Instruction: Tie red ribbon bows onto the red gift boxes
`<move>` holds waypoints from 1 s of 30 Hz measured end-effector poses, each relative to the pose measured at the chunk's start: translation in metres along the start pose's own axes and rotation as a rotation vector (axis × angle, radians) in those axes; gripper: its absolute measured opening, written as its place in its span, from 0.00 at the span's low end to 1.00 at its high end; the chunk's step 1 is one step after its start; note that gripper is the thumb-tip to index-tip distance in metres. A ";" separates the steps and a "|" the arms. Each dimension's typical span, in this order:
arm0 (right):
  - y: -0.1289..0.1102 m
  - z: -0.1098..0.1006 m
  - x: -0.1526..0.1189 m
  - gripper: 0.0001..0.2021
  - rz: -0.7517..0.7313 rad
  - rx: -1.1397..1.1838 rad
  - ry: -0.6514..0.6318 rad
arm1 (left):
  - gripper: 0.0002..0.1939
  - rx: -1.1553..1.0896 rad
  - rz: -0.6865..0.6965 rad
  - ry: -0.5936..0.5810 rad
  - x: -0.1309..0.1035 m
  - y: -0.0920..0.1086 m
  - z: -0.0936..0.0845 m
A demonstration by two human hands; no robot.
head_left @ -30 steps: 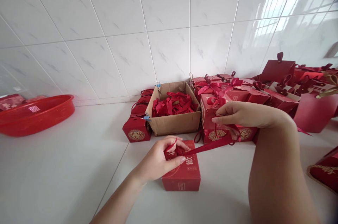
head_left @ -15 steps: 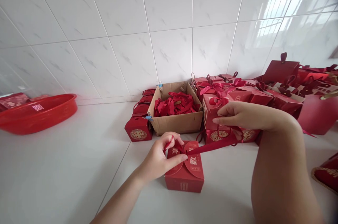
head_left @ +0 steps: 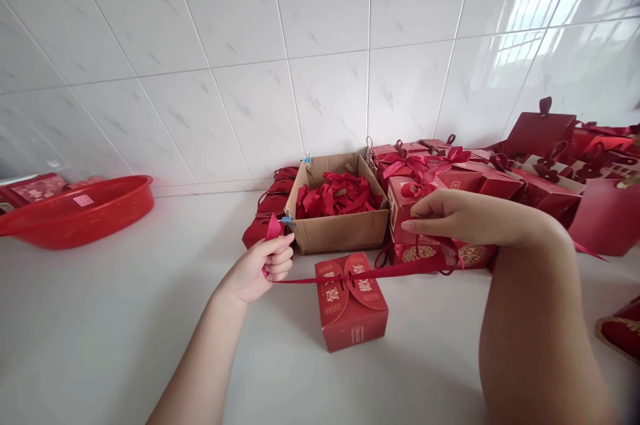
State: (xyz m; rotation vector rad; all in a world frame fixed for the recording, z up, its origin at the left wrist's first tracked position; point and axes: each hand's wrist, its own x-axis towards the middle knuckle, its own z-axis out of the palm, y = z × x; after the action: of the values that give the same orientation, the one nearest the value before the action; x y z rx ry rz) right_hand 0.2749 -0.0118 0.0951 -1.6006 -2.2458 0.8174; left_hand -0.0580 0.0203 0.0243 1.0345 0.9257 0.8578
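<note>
A red gift box with gold print and interlocking rounded flaps sits on the white counter in front of me. A red ribbon runs across its top, through the middle of the flaps, and is stretched out to both sides. My left hand is closed around one end, left of the box, with a bit of ribbon sticking up above the fist. To the right, my right hand is closed on the other end, bent at the wrist, in front of the stacked boxes. Its lower fingers are partly hidden.
Behind the gift box stands a cardboard box full of loose red ribbons. Small dark red boxes line its left side. Many finished-looking red boxes crowd the right. A red plastic basin lies far left, against the tiled wall.
My left hand has moved left, away from the top of the box, pulling the ribbon out straight. The box has turned slightly. My right hand has stayed almost in place.
</note>
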 end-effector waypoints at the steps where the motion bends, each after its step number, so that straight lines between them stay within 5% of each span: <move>1: 0.001 0.000 0.001 0.24 0.003 -0.004 0.000 | 0.27 0.022 -0.007 -0.016 -0.001 0.000 -0.001; 9: 0.013 -0.001 0.003 0.24 0.052 0.053 -0.012 | 0.30 0.154 -0.010 -0.077 -0.007 0.000 -0.006; 16: 0.012 -0.002 0.000 0.20 0.071 0.017 -0.043 | 0.25 0.160 0.086 0.018 -0.011 0.002 0.002; 21: 0.003 -0.003 -0.009 0.13 0.049 0.015 -0.085 | 0.11 0.377 0.300 0.234 -0.014 -0.002 0.016; 25: -0.018 0.006 -0.016 0.10 0.070 -0.056 0.039 | 0.21 0.689 0.586 0.516 -0.014 -0.013 0.026; 30: -0.049 0.022 -0.019 0.08 0.066 -0.136 0.137 | 0.10 1.042 0.842 0.669 -0.011 -0.025 0.034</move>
State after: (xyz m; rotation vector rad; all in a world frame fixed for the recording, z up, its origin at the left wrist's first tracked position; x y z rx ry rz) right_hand 0.2320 -0.0476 0.1082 -1.7432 -2.2039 0.5624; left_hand -0.0277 -0.0073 0.0109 2.1984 1.6082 1.5206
